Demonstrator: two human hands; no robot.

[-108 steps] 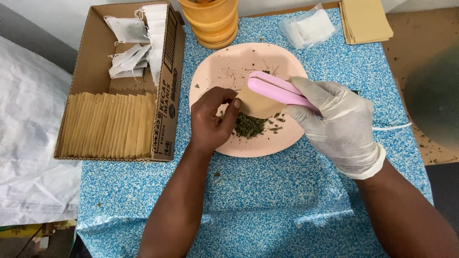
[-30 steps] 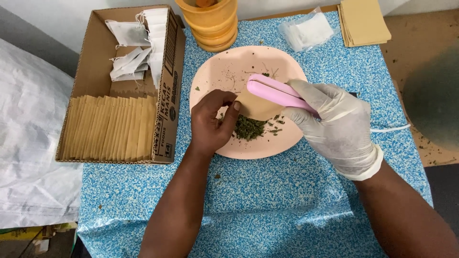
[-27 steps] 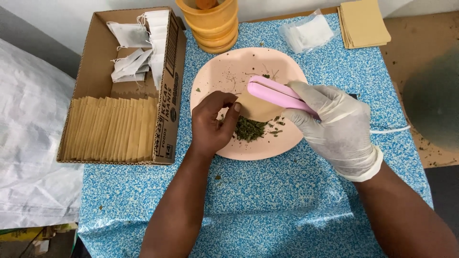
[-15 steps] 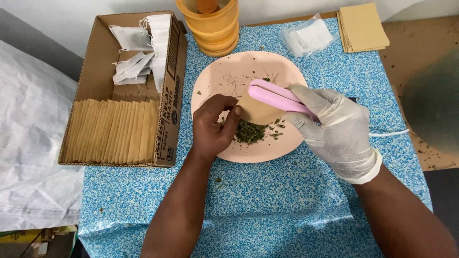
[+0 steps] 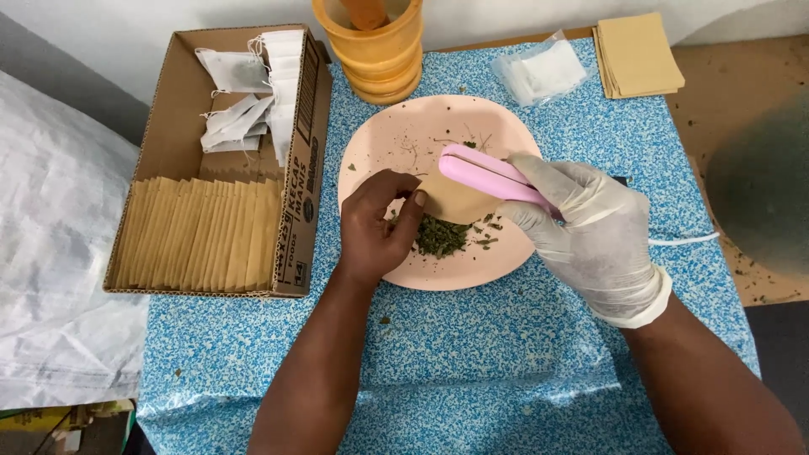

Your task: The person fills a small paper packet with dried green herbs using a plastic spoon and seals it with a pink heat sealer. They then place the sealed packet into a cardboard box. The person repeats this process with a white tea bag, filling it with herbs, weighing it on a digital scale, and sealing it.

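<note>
Over a pink plate [image 5: 396, 143], my bare left hand [image 5: 375, 227] pinches the left edge of a small brown paper sachet [image 5: 455, 200]. My right hand [image 5: 590, 227], in a white glove, grips a pink handheld sealer [image 5: 489, 175] whose jaws are clamped along the sachet's top edge. A pile of dried green leaves [image 5: 440, 236] lies on the plate just below the sachet. A white cord [image 5: 683, 239] trails from the sealer to the right.
A cardboard box [image 5: 168, 143] at left holds a row of brown sachets [image 5: 202, 234] and white tea bags [image 5: 244, 101]. An orange mortar [image 5: 375, 46] stands behind the plate. A clear bag of white filters [image 5: 539, 67] and a stack of brown sachets [image 5: 638, 52] lie at back right.
Both hands keep the same hold on the sachet and sealer. The view has drifted slightly, so everything sits a little lower in the frame.
</note>
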